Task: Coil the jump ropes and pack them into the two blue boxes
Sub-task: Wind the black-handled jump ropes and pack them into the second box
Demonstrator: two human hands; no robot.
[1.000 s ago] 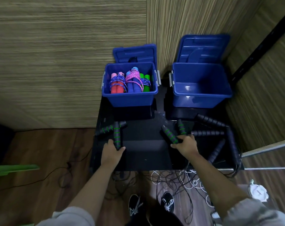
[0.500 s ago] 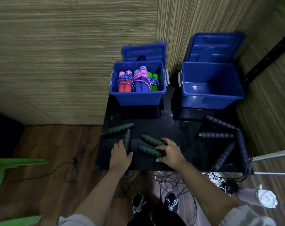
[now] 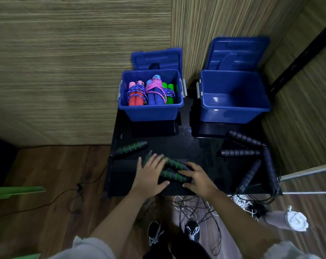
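Two black handles with green rings (image 3: pixel 174 170) lying side by side near the front edge of the black table (image 3: pixel 205 146), a bit left of the middle. Left hand (image 3: pixel 151 174) laid flat over their left ends, fingers straight and spread, not wrapped round anything. Right hand (image 3: pixel 199 179) resting on their right ends, fingers bent a little over the nearer handle; hard to tell if it is gripping or just pressing down. One more green-ringed handle (image 3: pixel 130 148) lying alone by the left edge, tilted, apart from both hands. Four plain black handles (image 3: pixel 251 157) spread out near the right edge, two pointing across and two pointing toward the front right corner. Thin black cords (image 3: pixel 195 206) and a bunch of white rope (image 3: pixel 241 200) hanging off the front edge to the floor. At the back left corner, a blue box (image 3: pixel 151 113) with its lid (image 3: pixel 156 57) standing open, holding wound-up ropes with red, blue and green handles (image 3: pixel 151 94) standing up close together. At the back right corner, a second blue box (image 3: pixel 233 113), bigger, lid (image 3: pixel 236 53) open too, only its blue bottom showing inside. Two black shoes (image 3: pixel 173 231) on the wooden floor (image 3: pixel 55 212) below the front edge. A white round thing (image 3: pixel 296 220) on the floor to the right.
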